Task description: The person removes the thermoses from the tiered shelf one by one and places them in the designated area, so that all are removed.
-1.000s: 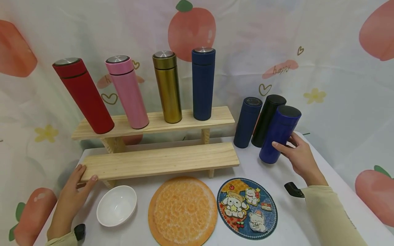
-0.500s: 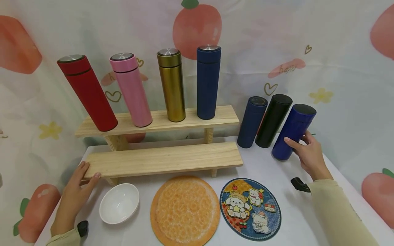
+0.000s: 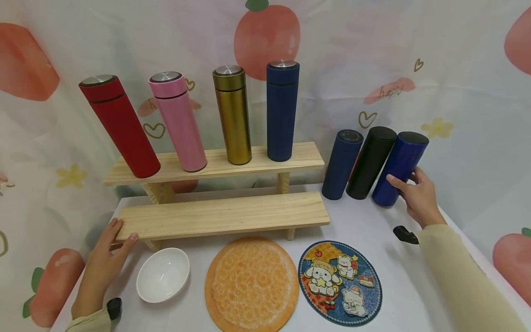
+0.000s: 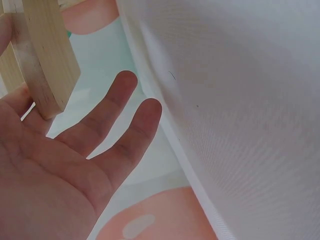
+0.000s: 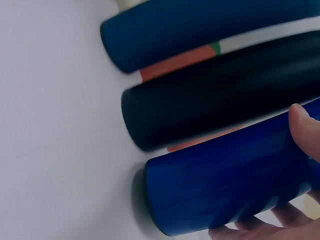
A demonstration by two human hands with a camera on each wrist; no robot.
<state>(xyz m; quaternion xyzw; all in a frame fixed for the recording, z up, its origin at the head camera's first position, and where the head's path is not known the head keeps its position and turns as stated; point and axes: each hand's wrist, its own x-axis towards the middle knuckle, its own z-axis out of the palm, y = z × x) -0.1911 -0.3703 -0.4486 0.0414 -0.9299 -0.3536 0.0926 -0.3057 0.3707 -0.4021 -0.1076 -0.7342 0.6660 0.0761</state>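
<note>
My right hand (image 3: 420,196) grips a glossy blue thermos flask (image 5: 220,175) around its lower half, thumb on the near side and fingers behind. The flask stands at the right end of a short row, beside a black thermos flask (image 3: 370,163) and a dark navy thermos flask (image 3: 342,165). At the far left, my left hand (image 3: 101,263) holds the corner of the lower tier of a wooden shelf (image 3: 224,214), with the thumb at its front edge. In the left wrist view, two fingers (image 4: 131,140) extend away from the board (image 4: 42,60).
Red (image 3: 120,127), pink (image 3: 178,122), gold (image 3: 232,115) and navy (image 3: 283,110) thermos flasks stand on the upper tier. In front lie a white bowl (image 3: 162,275), a round bread-patterned mat (image 3: 251,283) and a round cartoon mat (image 3: 340,282) on the white table. A fruit-print curtain hangs behind.
My right hand has moved the blue flask rightward and back, bringing it into line beside the black flask. The left hand keeps its hold on the shelf corner. The head view has shifted slightly.
</note>
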